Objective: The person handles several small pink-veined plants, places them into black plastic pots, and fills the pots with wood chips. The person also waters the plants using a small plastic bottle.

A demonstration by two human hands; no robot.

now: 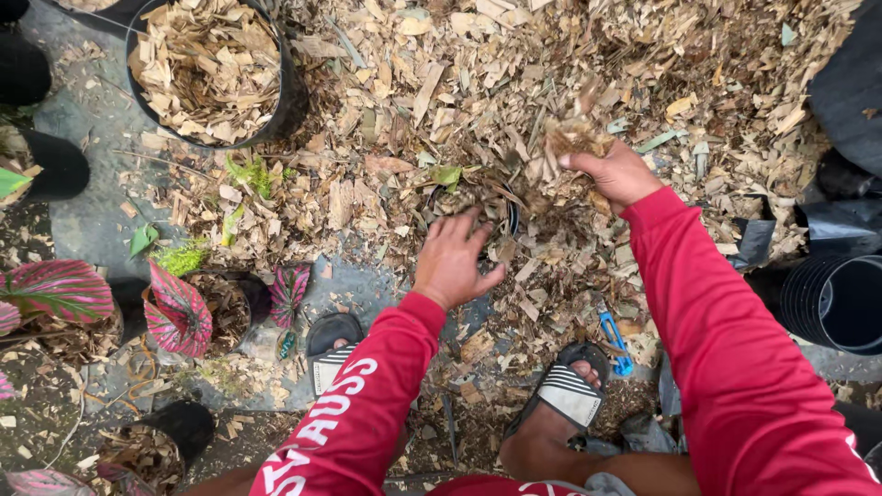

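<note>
Right hand [617, 174] grip clamped on wood chips [571, 136]; left hand [452, 259] spread flat on black pot [508, 216].

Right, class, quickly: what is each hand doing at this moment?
Left hand: open, fingers spread, resting on the rim of the small black pot.
Right hand: closed around a handful of wood chips.

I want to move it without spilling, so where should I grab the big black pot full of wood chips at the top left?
Probably by the rim of the big black pot, one hand on each opposite side, coming from above. It stands upright, filled to the top with wood chips, and its right wall is the exposed one; other black pots crowd its left.
</note>
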